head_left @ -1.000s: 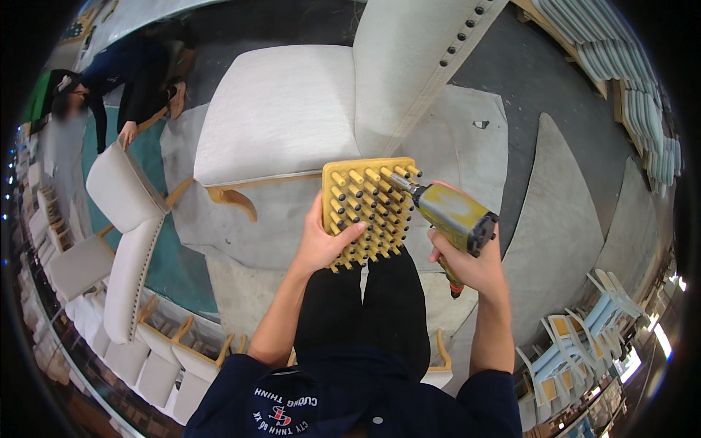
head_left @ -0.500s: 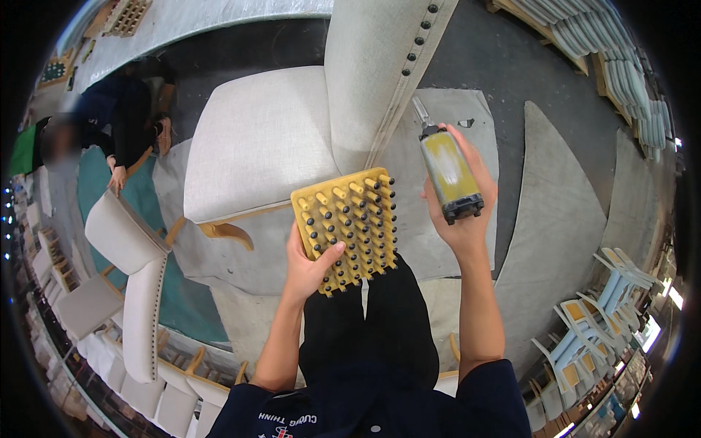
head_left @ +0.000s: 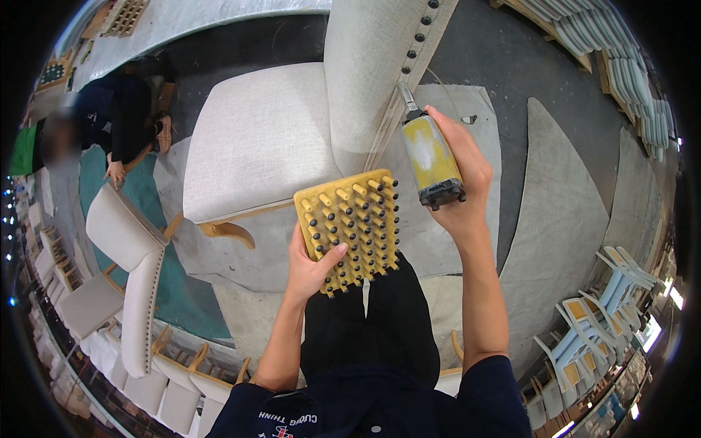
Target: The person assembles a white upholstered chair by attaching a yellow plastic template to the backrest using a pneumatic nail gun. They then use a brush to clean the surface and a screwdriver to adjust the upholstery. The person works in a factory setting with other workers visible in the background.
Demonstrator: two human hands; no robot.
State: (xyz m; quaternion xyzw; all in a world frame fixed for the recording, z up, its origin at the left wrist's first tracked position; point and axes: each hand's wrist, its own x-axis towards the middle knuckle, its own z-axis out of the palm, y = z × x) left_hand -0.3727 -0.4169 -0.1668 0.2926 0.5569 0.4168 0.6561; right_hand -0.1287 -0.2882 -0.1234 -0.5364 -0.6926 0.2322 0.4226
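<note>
My left hand (head_left: 308, 269) grips a yellow peg board (head_left: 343, 233) at its left edge, thumb on top. Rows of pegs stand on it, many tipped with round black nail heads. In my right hand (head_left: 467, 175) is an air nailer (head_left: 432, 157) with a worn yellow body. Its metal nose meets or nearly meets the edge of a chair back; I cannot tell if they touch. That edge carries a row of black decorative nails (head_left: 412, 54) above the nose. The pale upholstered chair (head_left: 255, 139) lies in front of me.
Grey cloth sheets (head_left: 551, 197) cover parts of the floor. At left another person (head_left: 117, 109) crouches, a hand on a second chair (head_left: 128, 226). More chairs are grouped at lower left, stacked chair frames (head_left: 599, 321) at lower right, and piled grey pieces (head_left: 584, 29) at upper right.
My right hand has brought the nailer leftward and slightly up, its nose now at the chair back's edge. The peg board has barely shifted. The chair stays in place.
</note>
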